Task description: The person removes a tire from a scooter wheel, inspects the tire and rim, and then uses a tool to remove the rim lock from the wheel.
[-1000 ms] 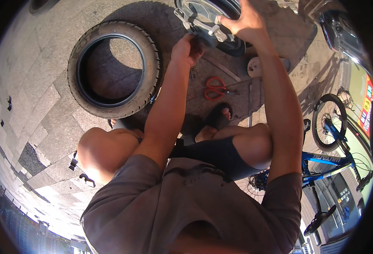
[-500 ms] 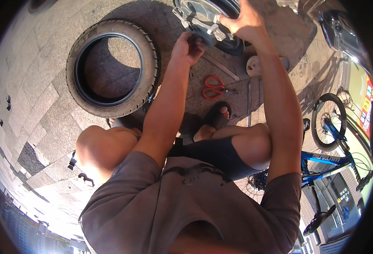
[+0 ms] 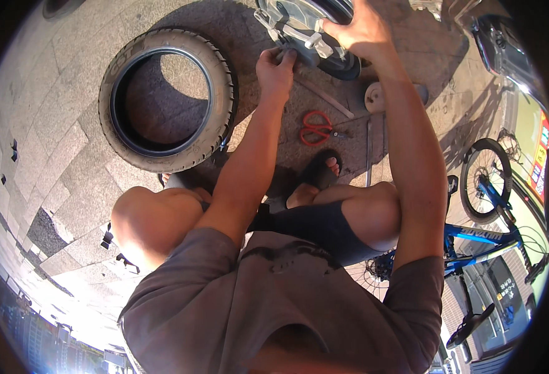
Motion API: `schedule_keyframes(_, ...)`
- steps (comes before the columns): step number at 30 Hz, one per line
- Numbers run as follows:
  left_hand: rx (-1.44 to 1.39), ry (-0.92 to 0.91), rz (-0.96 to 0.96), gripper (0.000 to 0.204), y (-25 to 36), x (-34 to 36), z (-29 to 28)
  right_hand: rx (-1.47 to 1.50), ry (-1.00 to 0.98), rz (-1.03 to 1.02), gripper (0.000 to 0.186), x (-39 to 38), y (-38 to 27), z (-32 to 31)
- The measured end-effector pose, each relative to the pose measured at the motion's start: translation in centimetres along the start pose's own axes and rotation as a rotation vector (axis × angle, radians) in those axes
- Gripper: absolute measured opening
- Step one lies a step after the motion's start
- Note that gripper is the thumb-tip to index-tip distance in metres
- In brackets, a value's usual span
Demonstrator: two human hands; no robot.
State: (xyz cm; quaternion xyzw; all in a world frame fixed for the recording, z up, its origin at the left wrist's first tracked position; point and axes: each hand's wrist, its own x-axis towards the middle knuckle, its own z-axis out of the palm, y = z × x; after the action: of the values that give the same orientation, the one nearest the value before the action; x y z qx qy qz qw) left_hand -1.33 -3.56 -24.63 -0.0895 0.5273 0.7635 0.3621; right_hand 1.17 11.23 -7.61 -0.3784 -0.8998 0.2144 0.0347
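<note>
At the top stands a small wheel [image 3: 343, 65] with a black rim, a pale hub and light-coloured metal fittings on its near face. My right hand [image 3: 363, 34] grips its right side, thumb over the near face and the other fingers mostly hidden behind. At the wheel's lower left, my left hand [image 3: 277, 70] is closed, with fingertips pinched together close to the hub fittings. What lies between those fingertips is too small to make out. A loose tyre [image 3: 221, 109] with chunky tread lies flat on the paving to the left.
Red-handled scissors [image 3: 315, 128] lie between my feet and the wheel. Beside them are a flat metal bar [image 3: 324, 98], a thin rod [image 3: 369, 153] and a pale round object [image 3: 374, 98]. A blue bicycle [image 3: 474, 234] stands at the right.
My left hand has turned and shifted slightly, its fingers now pinched upward near the wheel's fittings. My right hand and the wheel have hardly moved.
</note>
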Motion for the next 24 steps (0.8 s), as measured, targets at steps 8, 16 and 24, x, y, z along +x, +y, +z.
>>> schedule_keyframes(8,0.013,-0.036,-0.027,0.026,-0.5,0.3,-0.3,-0.023,0.033,-0.002,0.083,0.1,0.2,0.5)
schedule_keyframes(16,0.054,0.073,0.291,0.037,4.5,-1.2,-0.5,0.051,0.023,-0.053,0.073,0.0,0.3,0.1)
schedule_keyframes(24,0.391,-0.067,0.474,0.017,3.6,-6.6,5.2,-0.020,-0.013,0.025,0.070,0.6,-1.1,-0.1)
